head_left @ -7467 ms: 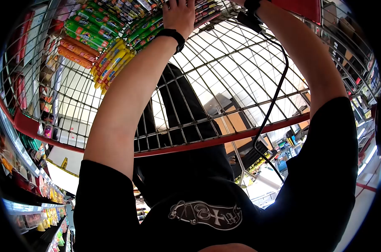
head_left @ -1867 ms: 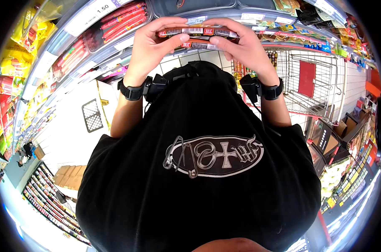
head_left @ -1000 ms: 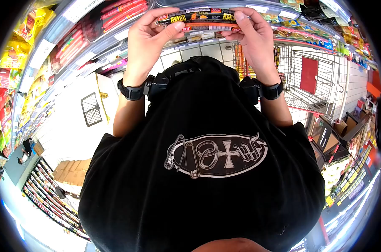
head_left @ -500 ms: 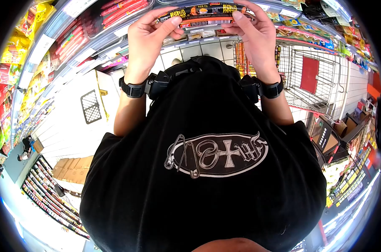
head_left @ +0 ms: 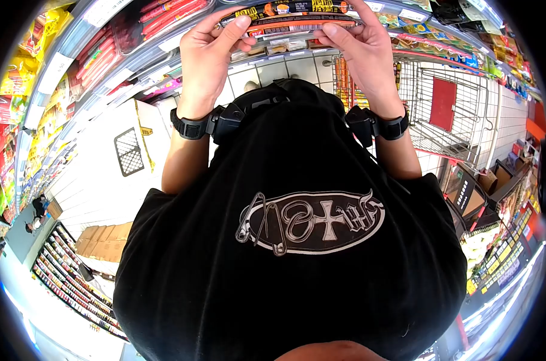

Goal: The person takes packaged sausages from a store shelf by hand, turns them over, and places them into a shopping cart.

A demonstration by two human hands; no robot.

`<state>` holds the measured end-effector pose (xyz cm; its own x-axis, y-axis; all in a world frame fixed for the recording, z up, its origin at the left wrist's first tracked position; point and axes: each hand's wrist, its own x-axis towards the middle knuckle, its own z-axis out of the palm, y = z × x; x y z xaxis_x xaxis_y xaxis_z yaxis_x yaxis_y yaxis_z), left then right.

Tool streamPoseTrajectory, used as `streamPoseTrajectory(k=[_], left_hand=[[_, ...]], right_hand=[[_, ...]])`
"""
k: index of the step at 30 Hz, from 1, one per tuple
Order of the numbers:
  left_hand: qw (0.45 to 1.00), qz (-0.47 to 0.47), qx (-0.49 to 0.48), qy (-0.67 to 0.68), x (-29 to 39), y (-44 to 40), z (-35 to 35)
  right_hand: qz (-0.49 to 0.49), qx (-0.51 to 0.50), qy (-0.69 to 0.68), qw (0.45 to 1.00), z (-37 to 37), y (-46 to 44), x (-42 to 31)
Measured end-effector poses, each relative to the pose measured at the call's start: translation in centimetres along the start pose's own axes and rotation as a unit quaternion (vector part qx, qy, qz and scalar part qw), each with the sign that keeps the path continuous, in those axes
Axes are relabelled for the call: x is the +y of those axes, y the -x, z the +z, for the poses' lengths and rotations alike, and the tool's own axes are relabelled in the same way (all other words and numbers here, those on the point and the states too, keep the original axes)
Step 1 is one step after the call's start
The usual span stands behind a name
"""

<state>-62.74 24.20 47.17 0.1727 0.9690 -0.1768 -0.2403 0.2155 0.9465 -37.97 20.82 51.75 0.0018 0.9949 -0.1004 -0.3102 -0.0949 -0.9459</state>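
Note:
My left hand [head_left: 206,63] and my right hand [head_left: 367,63] grip the two ends of long, thin packaged sausages [head_left: 297,8], held level at the top of the view. The upper wrapper is black with yellow lettering. Just below it runs an orange and black strip [head_left: 291,24], apparently a second sausage. Both thumbs press on the near side, and the other fingers wrap behind, partly hidden. Right beyond my hands is the store shelf [head_left: 170,45] with red sausages [head_left: 176,19] in clear trays.
A wire shopping cart [head_left: 423,144] with a red panel stands at the right, several orange-wrapped packs [head_left: 348,84] near its left end. Bagged snacks [head_left: 26,75] line the left shelving. A white box [head_left: 104,144] is at the left, and cardboard boxes [head_left: 104,240] lie farther back.
The sausages have tipped a little, so more of the lower orange strip shows. My right thumb has slid down and left onto it. Both hands have shifted slightly left.

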Motion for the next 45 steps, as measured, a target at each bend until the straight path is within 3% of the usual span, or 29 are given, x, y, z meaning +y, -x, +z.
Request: streamPoseTrajectory(k=[5,12,15,17,20,23,26,32,45], left_hand=[[0.998,0.0,0.012,0.058,0.5,0.1,0.5],[0.998,0.001,0.028,0.062,0.3,0.3,0.3],[0.996,0.064,-0.014,0.056,0.5,0.0,0.0],[0.996,0.047,-0.052,0.058,0.3,0.1,-0.4],[0.996,-0.004,-0.008,0.083,0.2,1.1,0.3],[0.995,0.045,-0.042,0.083,-0.2,0.2,-0.5],[0.997,0.045,-0.031,0.051,-0.1,0.0,-0.6],[0.996,0.052,-0.039,0.052,0.6,0.1,-0.1],[0.996,0.022,-0.079,-0.018,1.5,0.0,0.8]], right_hand=[[0.039,0.008,0.069,0.997,-0.8,-0.3,0.3],[0.011,0.047,0.034,0.998,-0.5,-0.3,1.2],[0.034,0.028,0.034,0.998,-1.4,-0.5,1.9],[0.093,0.018,0.082,0.992,-1.5,-0.4,1.5],[0.043,0.004,0.199,0.979,-3.3,-1.1,2.7],[0.046,-0.003,0.219,0.975,-3.7,-1.0,2.8],[-0.025,-0.011,0.176,0.984,-2.9,-0.9,2.9],[0.037,0.013,0.091,0.995,-1.6,-0.1,1.5],[0.028,0.001,0.077,0.997,-2.2,-0.6,1.9]])
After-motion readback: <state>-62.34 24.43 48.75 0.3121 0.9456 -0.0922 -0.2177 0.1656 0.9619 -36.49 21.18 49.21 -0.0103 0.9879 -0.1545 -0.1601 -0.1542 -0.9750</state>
